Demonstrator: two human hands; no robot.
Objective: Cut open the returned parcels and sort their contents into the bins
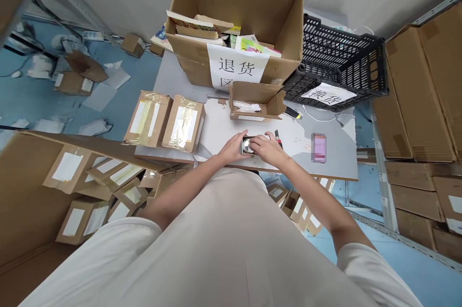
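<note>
At the front edge of the table (pixel 299 162), both hands are around a small dark-edged box with a round, silvery thing (pixel 247 146) in it. My left hand (pixel 231 149) grips the box's left side. Curled over the top from the right is my right hand (pixel 269 149), its fingertips on the silvery thing and hiding part of it. What exactly the round thing is, I cannot make out. A red and black knife (pixel 278 138) lies right beside my right hand. Just beyond the hands stands an opened small carton (pixel 247 116) with white paper inside.
Two taped cartons (pixel 184 124) stand to the left. Behind are a large cardboard box (pixel 285 64) of books and a black crate (pixel 361 64). A yellow and black cutter (pixel 293 113) and a blurred pink phone-like object (pixel 319 148) lie right. Below left, a big box (pixel 21 172) holds several cartons.
</note>
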